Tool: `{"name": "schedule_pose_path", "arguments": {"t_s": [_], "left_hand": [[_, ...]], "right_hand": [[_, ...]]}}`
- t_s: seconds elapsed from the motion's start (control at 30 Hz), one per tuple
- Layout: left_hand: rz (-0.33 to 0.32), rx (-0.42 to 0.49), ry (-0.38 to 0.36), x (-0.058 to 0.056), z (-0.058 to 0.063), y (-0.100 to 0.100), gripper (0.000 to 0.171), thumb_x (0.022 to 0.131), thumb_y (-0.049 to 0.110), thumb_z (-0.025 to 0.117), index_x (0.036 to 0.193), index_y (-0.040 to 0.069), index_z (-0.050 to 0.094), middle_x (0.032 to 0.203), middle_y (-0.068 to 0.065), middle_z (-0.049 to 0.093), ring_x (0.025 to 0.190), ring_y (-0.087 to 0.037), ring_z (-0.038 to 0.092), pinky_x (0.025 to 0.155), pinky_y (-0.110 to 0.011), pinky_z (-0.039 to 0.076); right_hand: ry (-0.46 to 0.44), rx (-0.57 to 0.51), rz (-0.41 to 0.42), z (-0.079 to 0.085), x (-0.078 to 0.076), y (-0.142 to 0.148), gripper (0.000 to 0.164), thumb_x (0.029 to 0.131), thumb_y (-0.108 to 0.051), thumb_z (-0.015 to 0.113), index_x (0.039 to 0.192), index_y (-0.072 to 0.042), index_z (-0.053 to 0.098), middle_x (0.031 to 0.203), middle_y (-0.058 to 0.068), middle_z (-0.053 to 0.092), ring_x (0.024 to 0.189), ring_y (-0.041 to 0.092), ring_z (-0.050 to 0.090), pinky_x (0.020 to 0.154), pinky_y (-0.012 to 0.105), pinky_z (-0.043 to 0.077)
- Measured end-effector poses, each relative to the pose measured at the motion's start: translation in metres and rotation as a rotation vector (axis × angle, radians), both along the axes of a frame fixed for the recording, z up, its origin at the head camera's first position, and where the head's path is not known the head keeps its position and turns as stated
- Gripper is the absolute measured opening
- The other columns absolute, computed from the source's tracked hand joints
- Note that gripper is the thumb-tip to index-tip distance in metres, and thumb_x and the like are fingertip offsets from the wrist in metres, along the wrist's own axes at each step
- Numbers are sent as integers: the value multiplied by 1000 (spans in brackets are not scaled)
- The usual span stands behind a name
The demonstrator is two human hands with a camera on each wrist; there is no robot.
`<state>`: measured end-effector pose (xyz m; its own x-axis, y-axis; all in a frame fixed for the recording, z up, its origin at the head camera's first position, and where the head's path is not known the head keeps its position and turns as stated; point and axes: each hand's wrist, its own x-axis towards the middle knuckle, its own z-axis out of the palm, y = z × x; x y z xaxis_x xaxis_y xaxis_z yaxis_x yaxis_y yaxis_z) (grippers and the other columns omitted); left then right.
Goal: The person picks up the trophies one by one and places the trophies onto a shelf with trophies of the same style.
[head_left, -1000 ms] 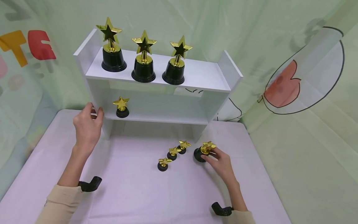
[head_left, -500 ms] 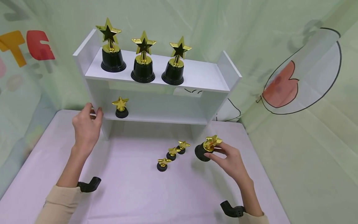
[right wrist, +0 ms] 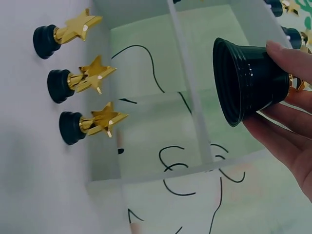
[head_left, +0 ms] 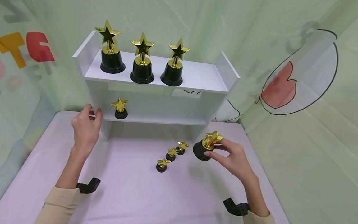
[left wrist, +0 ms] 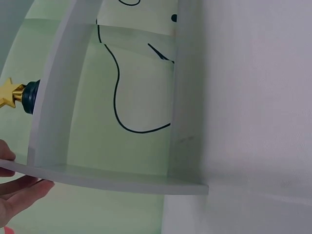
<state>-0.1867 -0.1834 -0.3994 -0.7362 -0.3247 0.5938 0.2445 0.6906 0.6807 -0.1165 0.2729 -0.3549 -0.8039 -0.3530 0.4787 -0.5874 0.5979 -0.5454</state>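
My right hand [head_left: 235, 158] holds a large gold star trophy [head_left: 202, 151] by its black base, thumb on one side and fingers on the other. This trophy is off the table and tilted; its hollow underside shows in the right wrist view, where the black base [right wrist: 251, 80] fills the space by my fingers. With my left hand [head_left: 86, 127] I grip the front edge of the white shelf's left side panel. Fingers [left wrist: 29, 197] lie on both sides of that panel in the left wrist view. The white shelf [head_left: 162, 119] stands upright at the back of the table.
Three large star trophies, including the middle one [head_left: 142, 71], stand on the top board. One small star trophy [head_left: 121, 112] sits at the left of the middle board. Three small trophies [head_left: 170, 155] stand in a slanting row on the white table [head_left: 134, 193]. Printed curtains hang behind.
My right hand has lifted the large trophy off the table, moving up and a little right, and the trophy now tilts. My left hand keeps its grip on the shelf.
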Motion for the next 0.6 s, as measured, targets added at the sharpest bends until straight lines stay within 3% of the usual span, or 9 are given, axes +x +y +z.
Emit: {"name": "schedule_pose_path", "arguments": {"t_s": [0.1,0.2,0.3,0.37,0.43,0.47,0.5,0.6], "left_hand": [[5,3,-7,0,0,-1,18,100,7,60,94,-10,60,89,-31,72,74,-45,73,69,-31,60],[8,9,-8,1,1,-1,18,100,7,60,94,-10,60,89,-31,72,74,-45,73,69,-4,43],[7,12,-2,1,0,-2,17,100,6,60,94,-9,60,88,-30,72,74,-45,73,68,3,35],[8,12,0,1,0,-1,16,99,6,61,93,-9,60,88,-30,72,73,-44,73,68,-1,40],[7,6,-2,0,0,-1,17,100,6,61,94,-9,60,88,-30,72,73,-44,73,67,-15,53],[6,4,-4,0,0,-1,17,100,6,61,94,-9,60,88,-30,72,73,-44,73,68,-17,55],[5,2,-6,1,0,-1,17,100,6,61,94,-10,60,88,-30,72,73,-44,73,68,-27,59],[6,-6,-10,1,0,-1,17,100,6,60,95,-10,61,89,-31,72,73,-44,73,69,-48,59]], "right_hand": [[39,-7,24,7,-2,-3,52,69,5,91,116,-5,73,108,8,77,97,6,73,85,16,57],[63,-1,45,15,-4,-7,53,68,6,91,116,-4,73,106,8,77,96,8,73,86,15,56],[76,7,59,26,-7,-11,54,67,6,91,116,-4,72,104,7,77,96,6,72,86,14,56],[92,-1,84,34,-9,-13,55,66,8,91,117,-3,72,104,8,76,97,5,71,87,15,56],[110,-11,110,43,-12,-15,55,65,11,90,116,-2,72,103,9,76,99,3,70,88,15,56],[121,-20,130,47,-13,-16,56,64,13,89,115,0,72,103,10,75,99,3,70,88,16,56],[130,-29,149,51,-15,-16,56,63,15,89,115,1,72,103,10,75,100,3,70,88,18,57],[130,-54,191,64,-20,-17,58,63,19,87,116,4,70,105,8,75,102,3,70,89,20,58]]}}
